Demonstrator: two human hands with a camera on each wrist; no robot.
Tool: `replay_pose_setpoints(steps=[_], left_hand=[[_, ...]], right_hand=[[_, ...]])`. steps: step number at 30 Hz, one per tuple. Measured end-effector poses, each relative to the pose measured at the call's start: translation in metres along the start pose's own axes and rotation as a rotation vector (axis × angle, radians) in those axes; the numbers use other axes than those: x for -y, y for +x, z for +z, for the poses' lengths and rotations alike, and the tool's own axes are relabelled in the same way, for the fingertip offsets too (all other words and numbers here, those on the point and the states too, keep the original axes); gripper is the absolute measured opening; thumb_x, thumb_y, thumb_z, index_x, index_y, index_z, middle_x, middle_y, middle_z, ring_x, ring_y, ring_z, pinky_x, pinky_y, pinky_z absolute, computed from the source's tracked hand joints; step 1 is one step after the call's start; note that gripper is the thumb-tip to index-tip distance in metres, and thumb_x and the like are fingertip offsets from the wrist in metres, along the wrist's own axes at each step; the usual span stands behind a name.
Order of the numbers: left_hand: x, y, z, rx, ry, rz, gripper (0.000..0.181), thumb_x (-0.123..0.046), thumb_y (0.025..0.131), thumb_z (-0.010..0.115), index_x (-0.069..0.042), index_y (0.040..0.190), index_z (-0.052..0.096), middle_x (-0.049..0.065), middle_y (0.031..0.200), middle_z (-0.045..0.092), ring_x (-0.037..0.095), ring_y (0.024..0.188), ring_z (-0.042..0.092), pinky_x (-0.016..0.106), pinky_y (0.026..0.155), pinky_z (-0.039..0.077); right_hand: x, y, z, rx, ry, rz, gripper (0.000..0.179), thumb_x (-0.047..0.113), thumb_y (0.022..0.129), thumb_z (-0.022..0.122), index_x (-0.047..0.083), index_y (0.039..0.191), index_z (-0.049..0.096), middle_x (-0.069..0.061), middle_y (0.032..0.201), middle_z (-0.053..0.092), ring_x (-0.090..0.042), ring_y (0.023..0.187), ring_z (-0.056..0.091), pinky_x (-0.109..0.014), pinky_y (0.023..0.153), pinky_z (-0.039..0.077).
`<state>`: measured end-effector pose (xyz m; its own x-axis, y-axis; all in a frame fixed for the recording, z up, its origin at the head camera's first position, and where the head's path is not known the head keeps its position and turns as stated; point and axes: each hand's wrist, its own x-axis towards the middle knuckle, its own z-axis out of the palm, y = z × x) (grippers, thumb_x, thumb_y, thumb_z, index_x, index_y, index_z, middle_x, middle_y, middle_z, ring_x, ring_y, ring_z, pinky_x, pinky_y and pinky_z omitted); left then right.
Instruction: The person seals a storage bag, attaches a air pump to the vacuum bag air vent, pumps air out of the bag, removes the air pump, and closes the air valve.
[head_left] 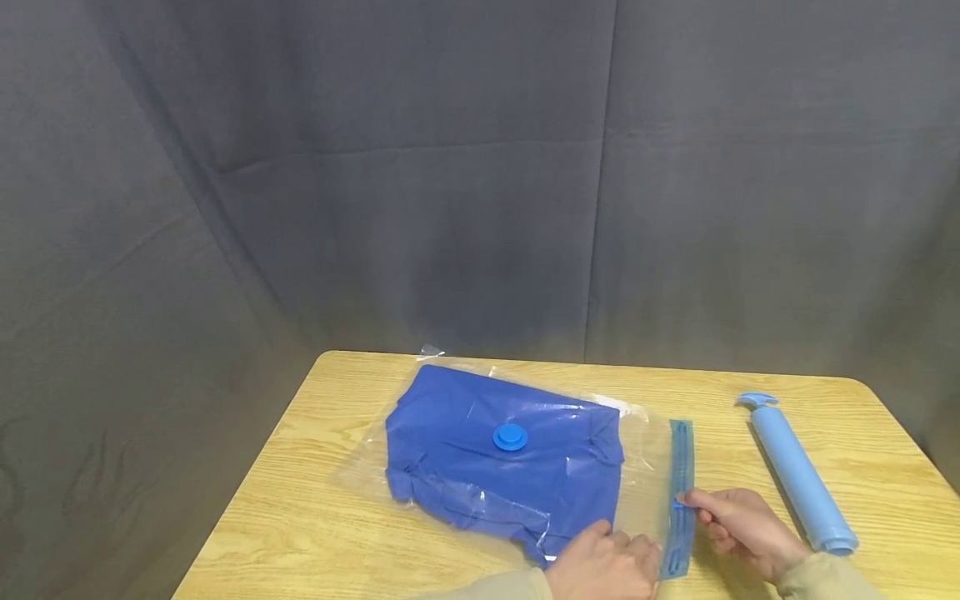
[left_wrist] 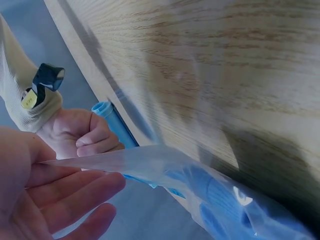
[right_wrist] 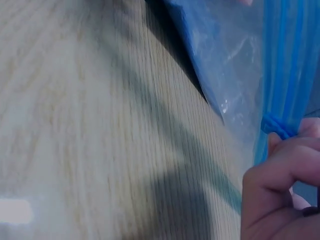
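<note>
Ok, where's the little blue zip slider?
In the head view, the slider sits on the blue zip strip at the right end of the clear bag, pinched by the right hand.

Head view is taken from above the table (head_left: 285,500), faced forward and down, at middle range; the upper part is filled by the curtain (head_left: 450,208), and left hand (head_left: 606,567) and right hand (head_left: 746,527) are caught near the bottom. Left wrist view is shot from close by the left hand, tilted, aimed across the table; right hand and pump (head_left: 802,479) are seen beyond. Right wrist view is shot just beside the right hand, which is cut by the frame edge, and is pointed down at the table. Hands, pump and bag (head_left: 517,475) are shared by head and left wrist; slider (right_wrist: 276,126) and bag by head and right wrist.
</note>
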<state>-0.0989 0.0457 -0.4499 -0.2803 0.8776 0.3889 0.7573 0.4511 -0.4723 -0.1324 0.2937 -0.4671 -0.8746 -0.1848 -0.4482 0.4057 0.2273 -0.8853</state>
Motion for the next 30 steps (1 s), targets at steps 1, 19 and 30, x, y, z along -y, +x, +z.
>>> replay_pose_setpoints(steps=[1,19,30], left_hand=[[0.0,0.0,-0.001,0.022,-0.008,0.006,0.02,-0.04,0.093,0.049,-0.026,0.09,0.062,-0.018,0.071,0.053,-0.004,0.055,0.047,0.017,0.048,0.02],[-0.001,-0.002,-0.01,0.17,-0.073,0.029,0.04,-0.05,0.099,0.038,-0.022,0.11,0.065,-0.017,0.084,0.061,-0.005,0.069,0.056,0.013,0.062,0.035],[-0.001,-0.007,-0.007,0.161,-0.053,0.104,0.036,-0.043,0.097,0.045,-0.021,0.119,0.062,-0.013,0.106,0.065,-0.007,0.08,0.057,0.011,0.075,0.042]], right_hand=[[0.0,0.001,-0.001,-0.009,0.001,0.003,0.036,0.026,0.093,0.058,0.023,0.058,0.05,0.015,0.051,0.043,0.001,0.049,0.038,-0.012,0.049,0.037],[0.004,0.032,-0.011,-0.199,0.079,0.021,0.027,0.023,0.092,0.063,0.018,0.067,0.055,0.014,0.059,0.049,0.002,0.052,0.041,-0.011,0.049,0.037],[0.001,0.055,-0.031,-0.247,-0.063,0.025,0.028,0.032,0.092,0.065,0.015,0.071,0.057,0.011,0.064,0.05,-0.001,0.056,0.045,-0.018,0.054,0.043]])
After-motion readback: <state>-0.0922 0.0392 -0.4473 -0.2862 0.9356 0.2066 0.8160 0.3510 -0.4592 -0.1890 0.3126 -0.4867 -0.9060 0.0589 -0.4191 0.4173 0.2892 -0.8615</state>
